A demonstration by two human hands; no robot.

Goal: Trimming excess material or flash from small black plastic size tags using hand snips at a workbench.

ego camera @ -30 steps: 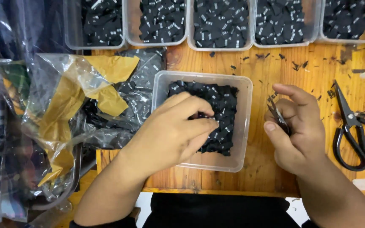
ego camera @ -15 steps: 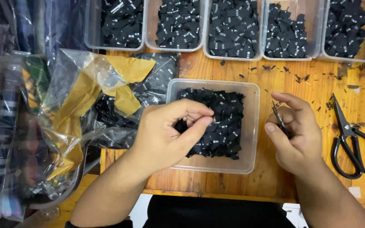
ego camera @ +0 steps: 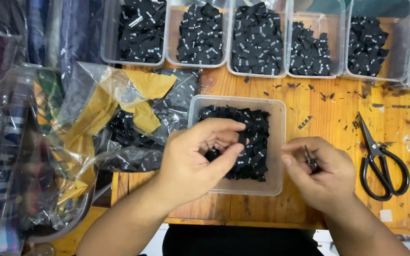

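Clear plastic tub (ego camera: 276, 142) sits mid-table on the wooden table (ego camera: 319, 109), directly in front of the person. It is about half filled with small black woven labels (ego camera: 255, 142), folded, with short white markings (too small to make out), heaped loosely and unevenly.

Left hand (ego camera: 195, 159) is over the left part of the tub, thumb and forefinger pinched together above the heap; whether a label sits between them I cannot tell. Right hand (ego camera: 321, 173) hovers just beside the tub's right wall, fingers curled shut around small metal snips (ego camera: 311, 159), of which only the dark tips show.

Against the frame half a second back: left hand has lifted slightly off the heap and its fingertips have drawn closer together. Right hand has moved inward toward the tub, the grip on the snips unchanged. Tub itself has not shifted.

Surroundings: a row of clear tubs (ego camera: 257, 40) along the far edge, each holding similar black labels. Large black-handled scissors (ego camera: 380, 161) lie to the right, well apart from the right hand. Crumpled clear plastic bags (ego camera: 96, 118) with yellow paper lie left of the tub.
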